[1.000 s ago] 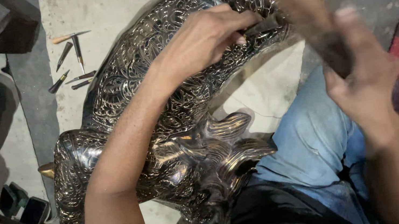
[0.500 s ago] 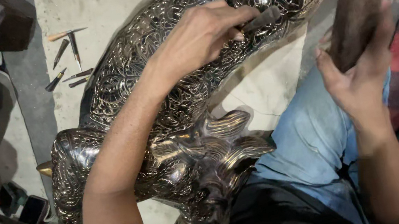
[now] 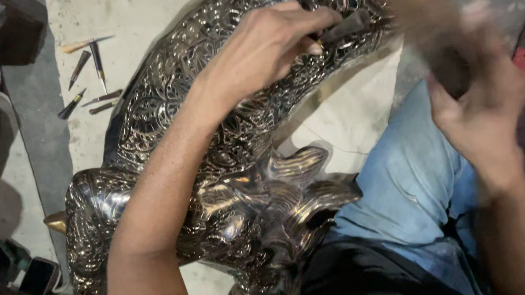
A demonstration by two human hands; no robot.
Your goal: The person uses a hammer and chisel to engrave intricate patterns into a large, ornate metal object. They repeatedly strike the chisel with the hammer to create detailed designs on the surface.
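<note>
Mid-chasing: my left hand pinches a small chisel against the ornate metal sculpture lying on the floor, my right hand closed on a blurred wooden mallet; most relief looks worked

Pale concrete floor, ornate metal sculpture lying across it, small chisels nearby

You get dim, warm indoor light, brightest on the pale floor at upper centre. Hard glare spots glint across the embossed metal statue. Your right hand and its wooden mallet smear with motion blur at the right; your left hand stays sharp. The left edge falls into shadow.
</note>
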